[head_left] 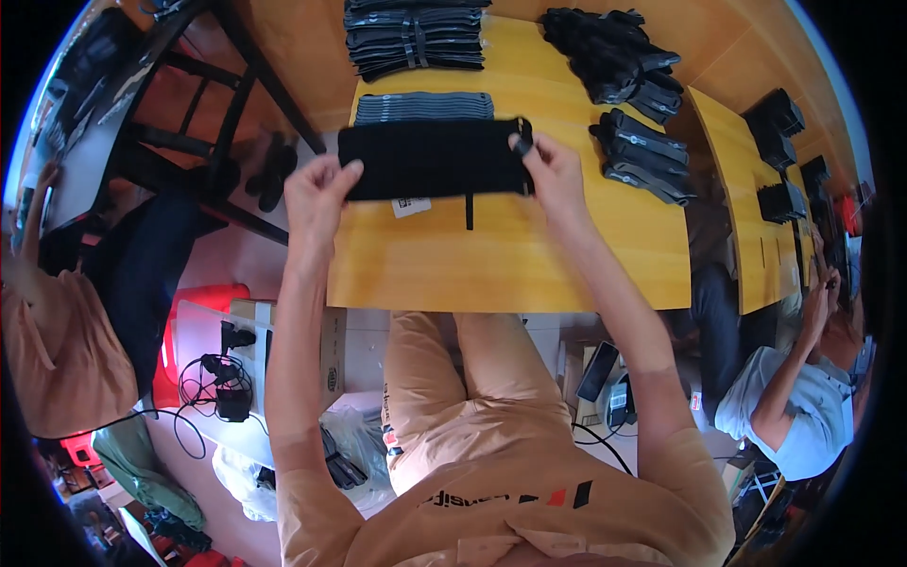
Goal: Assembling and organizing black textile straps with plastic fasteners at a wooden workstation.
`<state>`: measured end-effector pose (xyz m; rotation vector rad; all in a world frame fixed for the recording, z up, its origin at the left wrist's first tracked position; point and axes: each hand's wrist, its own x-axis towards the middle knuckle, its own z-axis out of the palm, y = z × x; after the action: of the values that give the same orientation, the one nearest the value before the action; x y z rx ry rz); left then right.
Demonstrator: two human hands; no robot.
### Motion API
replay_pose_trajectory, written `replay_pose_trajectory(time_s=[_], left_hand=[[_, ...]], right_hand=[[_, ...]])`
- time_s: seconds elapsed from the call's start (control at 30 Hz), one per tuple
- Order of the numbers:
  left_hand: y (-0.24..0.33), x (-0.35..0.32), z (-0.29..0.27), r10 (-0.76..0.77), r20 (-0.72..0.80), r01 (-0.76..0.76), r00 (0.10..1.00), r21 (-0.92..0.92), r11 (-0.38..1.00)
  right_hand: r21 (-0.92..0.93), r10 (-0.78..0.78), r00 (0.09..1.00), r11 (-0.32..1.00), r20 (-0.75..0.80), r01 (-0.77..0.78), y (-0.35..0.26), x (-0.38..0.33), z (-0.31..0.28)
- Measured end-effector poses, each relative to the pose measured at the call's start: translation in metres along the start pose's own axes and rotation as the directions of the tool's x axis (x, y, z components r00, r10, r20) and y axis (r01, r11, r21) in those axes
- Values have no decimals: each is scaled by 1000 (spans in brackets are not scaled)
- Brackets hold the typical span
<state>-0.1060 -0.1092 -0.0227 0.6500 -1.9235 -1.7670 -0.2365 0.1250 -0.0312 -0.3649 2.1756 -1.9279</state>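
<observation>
Fingers of left hand and right hand pinching opposite ends of black fabric piece, stretched flat above yellow tabletop; grey stack just behind fabric; fabric likely light, soft, limp; best gripped at ends

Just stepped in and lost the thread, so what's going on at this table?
A person holds a black fabric piece stretched flat over a yellow wooden table, the left hand gripping its left end and the right hand pinching the right end. A white tag hangs from its lower edge. Stacks of similar dark pieces sit at the far edge.
</observation>
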Motion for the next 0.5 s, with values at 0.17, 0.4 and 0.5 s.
replay_pose_trajectory(time_s=[0.17,0.4,0.5], left_hand=[[-14,87,17,25,-78,-17,997,106,994],[-55,150,19,31,-65,-7,997,336,942],[-51,152,19,-23,-53,39,998,331,943]], right_hand=[[-166,-150,988,976,-47,141,20,88,14],[-293,-115,991,952,-68,91,49,135,24],[-323,-145,988,939,-56,119,55,141,24]])
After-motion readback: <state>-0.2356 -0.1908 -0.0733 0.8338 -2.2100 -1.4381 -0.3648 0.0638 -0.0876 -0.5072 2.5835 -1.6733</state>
